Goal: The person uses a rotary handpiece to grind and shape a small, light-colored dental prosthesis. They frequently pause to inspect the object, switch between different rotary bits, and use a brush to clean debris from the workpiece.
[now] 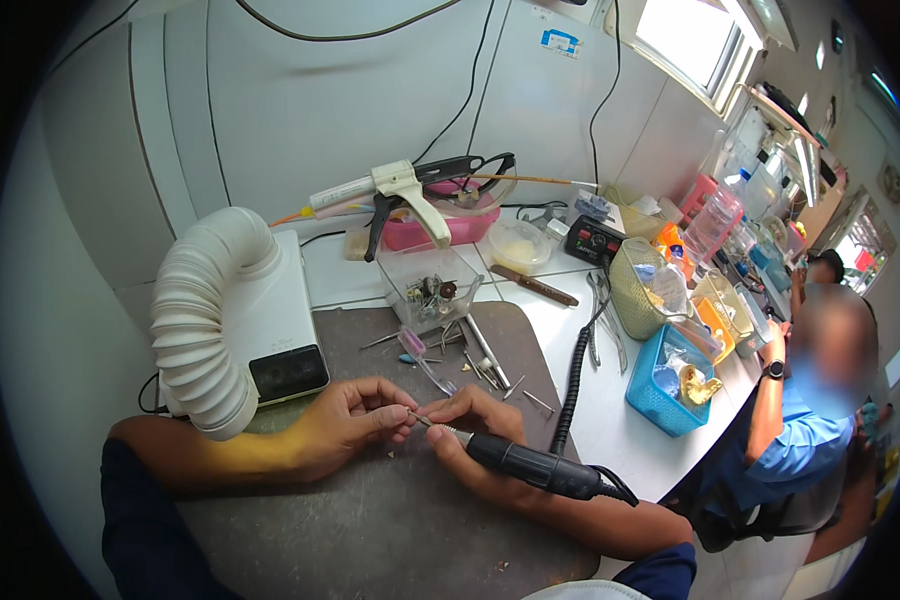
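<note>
My right hand is wrapped round a black rotary handpiece, whose metal nose points left. My left hand pinches at the tip of that nose, and whatever small piece sits between its fingertips is too hidden to name. Both hands meet above a dark grey mat. A coiled black cord runs up from the handpiece's rear end toward a small black control box. Just beyond my fingers lie a pink toothbrush, several small burs and a thin silver rod.
At left stands a white machine with a ribbed hose. Behind the mat are a clear box of small parts, a pink tub and a dispensing gun. Pliers and a blue basket lie rightward; a co-worker sits beyond.
</note>
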A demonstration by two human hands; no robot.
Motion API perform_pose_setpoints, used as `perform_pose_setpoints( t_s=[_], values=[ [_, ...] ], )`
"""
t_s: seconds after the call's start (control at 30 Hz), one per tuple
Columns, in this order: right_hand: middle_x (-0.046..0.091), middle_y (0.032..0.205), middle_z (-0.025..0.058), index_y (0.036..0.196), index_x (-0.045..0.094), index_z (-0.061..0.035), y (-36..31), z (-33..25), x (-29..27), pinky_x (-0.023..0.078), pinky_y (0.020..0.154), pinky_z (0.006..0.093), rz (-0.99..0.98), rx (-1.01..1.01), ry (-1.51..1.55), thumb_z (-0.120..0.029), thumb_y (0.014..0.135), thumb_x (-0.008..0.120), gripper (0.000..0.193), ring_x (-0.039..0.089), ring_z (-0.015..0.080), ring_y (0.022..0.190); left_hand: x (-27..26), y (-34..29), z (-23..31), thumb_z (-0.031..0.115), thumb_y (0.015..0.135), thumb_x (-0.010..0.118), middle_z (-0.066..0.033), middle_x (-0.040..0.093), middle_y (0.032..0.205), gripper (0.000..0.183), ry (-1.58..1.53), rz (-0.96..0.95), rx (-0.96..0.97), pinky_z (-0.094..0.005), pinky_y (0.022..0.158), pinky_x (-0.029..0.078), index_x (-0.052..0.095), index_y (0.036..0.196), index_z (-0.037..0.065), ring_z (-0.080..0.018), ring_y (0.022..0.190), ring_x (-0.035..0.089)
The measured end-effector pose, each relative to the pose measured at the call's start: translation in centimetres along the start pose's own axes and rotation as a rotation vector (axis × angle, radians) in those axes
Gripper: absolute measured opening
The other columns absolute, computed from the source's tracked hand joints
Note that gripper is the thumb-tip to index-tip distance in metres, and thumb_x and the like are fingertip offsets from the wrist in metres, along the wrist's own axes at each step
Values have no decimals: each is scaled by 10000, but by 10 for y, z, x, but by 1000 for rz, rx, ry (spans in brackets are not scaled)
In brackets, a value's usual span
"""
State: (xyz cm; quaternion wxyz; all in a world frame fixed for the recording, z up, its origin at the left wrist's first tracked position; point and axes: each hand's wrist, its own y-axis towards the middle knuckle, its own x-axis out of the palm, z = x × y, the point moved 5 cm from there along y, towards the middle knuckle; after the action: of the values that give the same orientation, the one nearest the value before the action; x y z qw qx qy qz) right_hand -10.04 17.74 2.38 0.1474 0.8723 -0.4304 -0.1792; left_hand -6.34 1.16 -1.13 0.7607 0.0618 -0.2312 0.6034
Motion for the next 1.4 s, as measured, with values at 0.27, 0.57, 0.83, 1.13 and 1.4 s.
perform_pose_setpoints(
  t_s=[0.27, 0.57, 0.83, 1.13, 1.4],
  values=[
    [703, 884, 137, 952, 594, 27, 1, -1, 2, 533, 723, 272, 31, -5, -19, -60, 868, 662, 138, 691, 161, 823, 1, 0, 3, 122, 939, 617, -50, 627, 972, 213, 25, -10, -12, -231, 809, 515, 580, 1103, -8, -95, 863, 610],
    [699, 880, 145, 935, 596, 29, 1, 2, 0, 529, 716, 281, 23, -58, -6, -66, 863, 665, 138, 691, 167, 821, 2, 0, 3, 139, 940, 619, -47, 625, 975, 223, 15, -4, -8, -229, 813, 509, 577, 1105, -4, -92, 876, 605],
    [694, 903, 155, 941, 594, 33, 1, 1, 1, 532, 729, 284, 18, -33, -57, -67, 864, 667, 145, 693, 182, 834, 3, 0, 5, 146, 937, 626, -46, 624, 973, 243, 67, -1, -31, -224, 812, 507, 573, 1114, -12, -86, 867, 600],
    [687, 950, 182, 951, 587, 39, -1, 1, 1, 544, 770, 301, 12, 20, 24, -60, 862, 670, 157, 690, 194, 872, 4, 0, 6, 162, 943, 619, -59, 632, 988, 249, 85, -11, -17, -235, 825, 515, 570, 1109, -17, -93, 885, 607],
    [691, 937, 178, 950, 585, 35, 1, -2, 3, 546, 744, 292, 6, -54, -39, -35, 845, 675, 155, 697, 198, 856, 3, 0, 5, 157, 944, 616, -49, 636, 969, 235, 103, -30, -6, -225, 800, 505, 577, 1102, -12, -86, 867, 603]
  ],
)
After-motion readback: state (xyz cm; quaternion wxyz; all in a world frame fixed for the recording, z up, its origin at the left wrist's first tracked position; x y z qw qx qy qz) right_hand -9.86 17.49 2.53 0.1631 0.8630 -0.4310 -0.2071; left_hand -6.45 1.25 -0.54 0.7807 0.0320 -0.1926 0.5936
